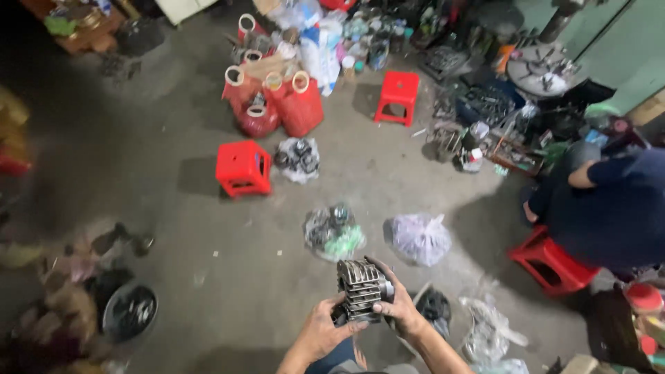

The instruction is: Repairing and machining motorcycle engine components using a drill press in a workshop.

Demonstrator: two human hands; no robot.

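A: Hands?
B: Both are gripping the finned cylinder (363, 289) above the floor (208, 277). Left hand (324, 331) is cupping underneath, right hand (400, 305) is clamping its right side, fingers curled on it.
A: Axis?
B: Tilting roughly upright.

A repair workshop, prob. engine/motorbike: bare concrete floor (194, 208) strewn w/ clear plastic bags of metal parts (298, 159), 3 red plastic stools (242, 168), red jerrycans (277, 104), greasy parts clutter along the far edge, 1 seated co-worker (609, 208) among tools.
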